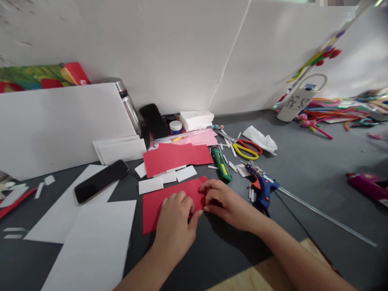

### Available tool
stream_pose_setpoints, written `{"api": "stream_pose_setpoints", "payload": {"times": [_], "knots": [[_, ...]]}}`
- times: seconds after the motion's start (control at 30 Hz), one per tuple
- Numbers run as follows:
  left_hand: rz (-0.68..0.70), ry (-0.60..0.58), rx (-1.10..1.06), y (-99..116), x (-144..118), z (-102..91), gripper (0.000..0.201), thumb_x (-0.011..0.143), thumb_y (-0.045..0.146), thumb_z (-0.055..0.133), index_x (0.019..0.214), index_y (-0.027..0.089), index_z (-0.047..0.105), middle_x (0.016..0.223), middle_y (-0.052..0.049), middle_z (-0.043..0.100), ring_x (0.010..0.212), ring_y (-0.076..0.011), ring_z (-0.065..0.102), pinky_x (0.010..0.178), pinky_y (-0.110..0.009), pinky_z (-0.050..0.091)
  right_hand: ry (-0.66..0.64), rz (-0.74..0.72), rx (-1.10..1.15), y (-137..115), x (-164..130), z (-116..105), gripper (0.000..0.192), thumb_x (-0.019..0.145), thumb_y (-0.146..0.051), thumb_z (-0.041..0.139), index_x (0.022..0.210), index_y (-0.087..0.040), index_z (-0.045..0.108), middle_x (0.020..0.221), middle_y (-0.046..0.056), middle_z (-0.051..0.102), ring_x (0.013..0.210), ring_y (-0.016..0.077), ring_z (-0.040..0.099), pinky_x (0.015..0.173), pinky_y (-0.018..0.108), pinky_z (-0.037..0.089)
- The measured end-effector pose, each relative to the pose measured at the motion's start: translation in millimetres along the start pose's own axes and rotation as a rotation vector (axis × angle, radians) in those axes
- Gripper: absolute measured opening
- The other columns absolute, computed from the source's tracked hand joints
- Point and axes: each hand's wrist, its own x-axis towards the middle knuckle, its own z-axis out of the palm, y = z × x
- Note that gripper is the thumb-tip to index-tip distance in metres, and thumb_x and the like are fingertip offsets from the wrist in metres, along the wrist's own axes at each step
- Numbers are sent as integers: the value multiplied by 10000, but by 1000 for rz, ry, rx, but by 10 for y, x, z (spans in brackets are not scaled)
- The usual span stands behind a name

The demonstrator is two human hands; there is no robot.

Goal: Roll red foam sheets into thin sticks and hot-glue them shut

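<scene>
Together both hands press flat on red paper.

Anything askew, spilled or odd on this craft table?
Short white stick pieces lie scattered around the green utility knife and scissors. A black phone sits askew on white sheets. Both hands press the red paper.

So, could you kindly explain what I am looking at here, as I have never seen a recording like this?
There is no machine: one camera on a person's head looks down at their two bare hands. The left hand and right hand both press on a red sheet of paper lying on a dark table. Neither hand lifts anything. Around it lie white sheets, a black phone, more red paper, a green utility knife, yellow and red scissors and a blue glue gun.
</scene>
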Motion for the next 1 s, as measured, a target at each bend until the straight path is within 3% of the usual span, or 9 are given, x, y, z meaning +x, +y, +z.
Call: {"api": "stream_pose_setpoints", "payload": {"times": [0.53, 1.0], "knots": [[-7, 4, -12, -4, -10, 11, 240, 960, 334, 536, 759, 204, 545, 850, -44, 574, 820, -256, 537, 728, -402, 365, 50, 44, -159, -18, -71, 6, 114, 922, -127, 571, 849, -201, 618, 1393, 111, 531, 1305, 275, 462, 1073, 510, 386], [1, 21, -12, 9, 8, -3, 237, 952, 326, 554, 748, 206, 542, 838, -41, 578, 810, -248, 538, 714, -391, 365, 58, 111, -289, -12, -124, -60, 126, 944, -148, 527, 839, -202, 572, 1398, 133, 531, 1296, 297, 459, 1014, 550, 420]]}}
